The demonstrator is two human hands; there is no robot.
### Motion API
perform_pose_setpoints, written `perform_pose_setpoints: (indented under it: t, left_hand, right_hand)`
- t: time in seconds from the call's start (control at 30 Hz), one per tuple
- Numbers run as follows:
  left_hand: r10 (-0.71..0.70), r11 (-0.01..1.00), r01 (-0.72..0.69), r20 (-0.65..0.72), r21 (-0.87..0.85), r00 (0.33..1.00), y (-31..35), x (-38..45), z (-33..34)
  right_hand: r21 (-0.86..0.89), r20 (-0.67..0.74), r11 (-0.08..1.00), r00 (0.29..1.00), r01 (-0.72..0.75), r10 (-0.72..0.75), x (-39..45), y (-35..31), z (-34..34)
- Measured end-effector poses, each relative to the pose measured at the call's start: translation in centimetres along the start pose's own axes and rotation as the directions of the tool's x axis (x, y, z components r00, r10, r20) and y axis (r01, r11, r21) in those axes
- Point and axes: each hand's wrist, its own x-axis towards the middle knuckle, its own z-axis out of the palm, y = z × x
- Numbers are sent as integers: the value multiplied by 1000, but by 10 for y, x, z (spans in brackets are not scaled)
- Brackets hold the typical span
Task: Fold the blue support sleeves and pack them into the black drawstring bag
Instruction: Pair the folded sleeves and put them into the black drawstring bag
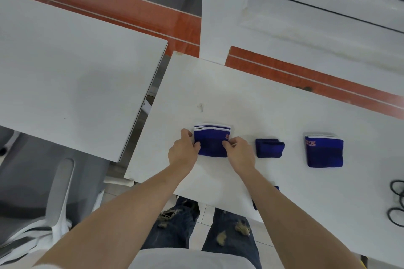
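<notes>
Only one view is given, a wide-angle shot taken from head height and aimed steeply down and forward. The white table (251, 98) is seen close up across the middle and right. Edges are bent by the lens.

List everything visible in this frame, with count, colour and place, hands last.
Folded sleeve in hand: 1, blue with white edge, centre of the white table.
Small folded sleeve: 1, blue, just right of it.
Far-right folded sleeve: 1, blue with white edge.
Blue piece: 1, near table edge, mostly hidden by right forearm.
Cord: 1, black, right frame edge.
Second table: 1, white, left.
Chair: 1, grey-white, lower left.
Left hand: grips the sleeve's left side.
Right hand: pinches its right side.
</notes>
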Motion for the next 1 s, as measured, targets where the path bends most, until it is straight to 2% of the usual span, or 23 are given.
perform_pose_setpoints:
  t: [0.07, 0.13, 0.17, 0.23, 0.3, 0.37, 0.47, 0.57, 0.67, 1.0]
  left_hand:
    - [166, 974, -146, -101, 175, 981, 0, 0, 2]
    - [361, 878, -296, -116, 375, 925, -2, 1, 4]
    - [440, 827, -358, -104, 434, 892, -4, 2, 6]
    - [540, 756, -456, -55, 470, 840, -7, 0, 7]
    - [595, 693, -515, 3, 505, 804, -8, -1, 7]
    - [634, 617, -570, 85, 543, 768, -9, 1, 8]
    - [647, 564, -614, 167, 552, 744, -9, 5, 10]
    - [596, 581, -600, 215, 551, 774, -13, 8, 18]
    - [557, 553, -600, 279, 579, 782, -21, 12, 22]
    - [466, 560, -582, 357, 589, 809, -22, 19, 27]
  right_hand:
    - [-55, -24, 998, 1000, 17, -18, -1, -2, -1]
    - [-119, -108, 987, 987, 108, -121, -5, -1, -4]
    - [-156, -166, 967, 960, 199, -225, -6, 1, -4]
    - [-260, -224, 879, 861, 399, -457, -9, 8, -5]
    - [-392, -162, 760, 775, 518, -611, -9, 17, -3]
    - [-484, -89, 665, 723, 569, -685, -8, 25, -2]
    - [-528, -55, 638, 727, 561, -684, -5, 30, 1]
    - [-582, 5, 627, 773, 518, -635, -1, 36, 4]
    - [-607, 52, 618, 801, 499, -596, 2, 40, 5]
    - [-618, 114, 630, 847, 470, -520, 4, 40, 5]
